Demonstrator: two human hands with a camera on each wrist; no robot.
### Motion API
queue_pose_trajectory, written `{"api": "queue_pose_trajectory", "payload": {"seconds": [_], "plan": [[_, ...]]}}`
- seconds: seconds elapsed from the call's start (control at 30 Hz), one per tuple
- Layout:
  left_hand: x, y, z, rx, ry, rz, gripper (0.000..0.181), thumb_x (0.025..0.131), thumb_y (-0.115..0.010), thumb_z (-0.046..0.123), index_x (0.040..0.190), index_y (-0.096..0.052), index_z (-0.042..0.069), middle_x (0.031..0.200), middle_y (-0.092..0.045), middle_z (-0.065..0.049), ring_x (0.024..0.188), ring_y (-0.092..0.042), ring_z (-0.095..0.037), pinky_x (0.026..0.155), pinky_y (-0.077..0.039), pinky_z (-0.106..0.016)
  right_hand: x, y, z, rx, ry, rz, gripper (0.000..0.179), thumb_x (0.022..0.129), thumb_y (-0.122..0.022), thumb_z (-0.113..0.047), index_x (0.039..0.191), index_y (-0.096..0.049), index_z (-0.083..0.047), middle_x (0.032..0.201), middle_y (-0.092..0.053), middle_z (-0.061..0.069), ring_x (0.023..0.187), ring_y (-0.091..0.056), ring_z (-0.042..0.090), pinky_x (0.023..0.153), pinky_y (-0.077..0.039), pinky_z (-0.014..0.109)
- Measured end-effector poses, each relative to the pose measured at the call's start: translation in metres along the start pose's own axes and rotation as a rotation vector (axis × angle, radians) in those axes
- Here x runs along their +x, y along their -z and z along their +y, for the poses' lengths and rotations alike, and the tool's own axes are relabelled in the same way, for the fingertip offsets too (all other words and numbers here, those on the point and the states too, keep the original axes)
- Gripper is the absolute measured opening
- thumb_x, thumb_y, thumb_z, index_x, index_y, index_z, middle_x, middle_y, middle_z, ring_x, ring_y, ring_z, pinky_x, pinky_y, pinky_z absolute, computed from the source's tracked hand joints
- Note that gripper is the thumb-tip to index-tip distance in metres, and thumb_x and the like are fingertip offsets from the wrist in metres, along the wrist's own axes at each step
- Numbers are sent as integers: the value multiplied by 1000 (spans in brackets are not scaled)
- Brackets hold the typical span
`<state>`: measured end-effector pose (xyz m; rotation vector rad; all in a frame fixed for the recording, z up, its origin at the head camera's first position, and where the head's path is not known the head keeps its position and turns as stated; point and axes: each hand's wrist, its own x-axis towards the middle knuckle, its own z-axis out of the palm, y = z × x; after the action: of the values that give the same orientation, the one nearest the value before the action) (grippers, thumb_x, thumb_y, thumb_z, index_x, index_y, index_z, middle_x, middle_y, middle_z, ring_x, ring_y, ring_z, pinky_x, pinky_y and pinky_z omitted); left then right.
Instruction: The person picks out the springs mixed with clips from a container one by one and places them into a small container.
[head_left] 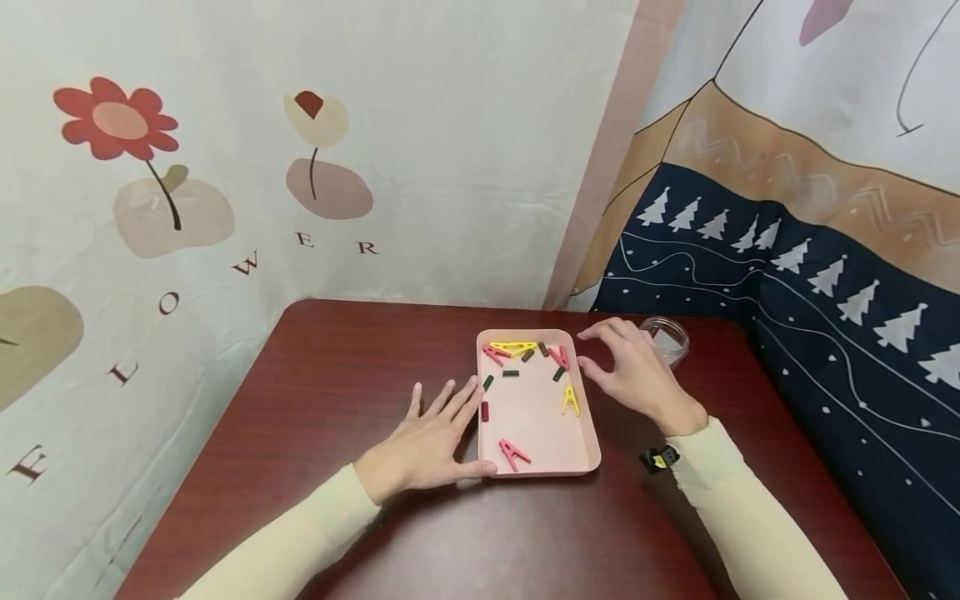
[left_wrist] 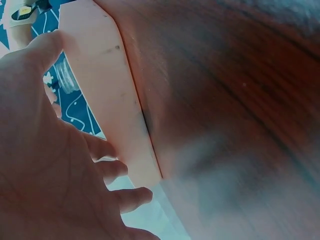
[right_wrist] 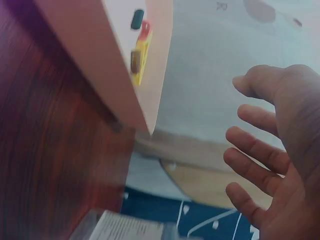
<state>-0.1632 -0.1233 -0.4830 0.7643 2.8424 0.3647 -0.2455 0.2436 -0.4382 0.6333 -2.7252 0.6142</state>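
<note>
A pale pink tray [head_left: 534, 421] holds pink and yellow clothespins and several small dark pieces. My left hand [head_left: 423, 446] has its fingers spread along the tray's left side, the thumb at the near left corner. In the left wrist view that hand [left_wrist: 65, 145] lies against the outer wall. Just off the far right edge, my right hand [head_left: 637, 375] hovers with loosely bent fingers and nothing in them. A pink clothespin [head_left: 512, 454] lies near the tray's front, a yellow clothespin [head_left: 570, 398] by its right side. Along the left wall sits a dark red piece [head_left: 485, 412].
Beyond the right hand stands a clear jar [head_left: 667, 335], partly hidden; its label [right_wrist: 125, 229] shows in the right wrist view. Printed curtains [head_left: 465, 167] hang behind the dark red-brown table [head_left: 315, 392]. A black wrist strap [head_left: 658, 459] is on the right arm.
</note>
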Motion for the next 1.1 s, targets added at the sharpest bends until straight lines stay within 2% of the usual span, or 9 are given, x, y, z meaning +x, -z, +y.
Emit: {"api": "queue_pose_trajectory", "payload": {"seconds": [0.23,0.5,0.67,0.83,1.0,1.1], "plan": [[1,2,1,7,1,-2,122,101,-63,90,189,-19,17,199,-14,-3,182,-23,-47,139,-10,-89,13,-10,-21,-31,93,-51,42,102,-92,-30,138,-81,-10,137,-79,14,128,-72,37,109,-61,61],[0,2,2,12,7,-13,122,101,-63,90,189,-18,18,199,-13,-3,182,-24,-47,139,-11,-88,24,-25,-40,-24,133,-130,41,100,-94,-31,136,-82,-14,137,-78,11,128,-72,32,108,-64,57],[0,2,2,16,9,-13,122,101,-62,90,189,-19,18,199,-14,-3,182,-25,-48,139,-11,-88,33,-35,-50,-20,184,-151,40,101,-94,-32,134,-82,-13,134,-80,11,120,-74,29,102,-66,53],[-1,1,1,9,9,-13,122,101,-62,90,189,-19,18,199,-14,-3,182,-25,-48,139,-11,-88,42,-45,-58,-24,200,-180,43,101,-94,-34,136,-83,-11,134,-80,10,125,-77,31,108,-66,53],[0,1,1,6,7,-16,121,101,-62,90,189,-20,17,199,-14,-2,182,-25,-47,140,-10,-88,49,-56,-62,-63,239,-196,40,101,-93,-35,132,-86,-11,133,-83,9,125,-77,29,117,-60,58],[0,1,1,3,5,-17,121,101,-62,90,189,-20,17,199,-13,-2,182,-24,-47,140,-10,-88,53,-62,-65,-80,250,-203,38,100,-94,-36,128,-87,-11,131,-84,8,120,-78,25,113,-61,55]]}}
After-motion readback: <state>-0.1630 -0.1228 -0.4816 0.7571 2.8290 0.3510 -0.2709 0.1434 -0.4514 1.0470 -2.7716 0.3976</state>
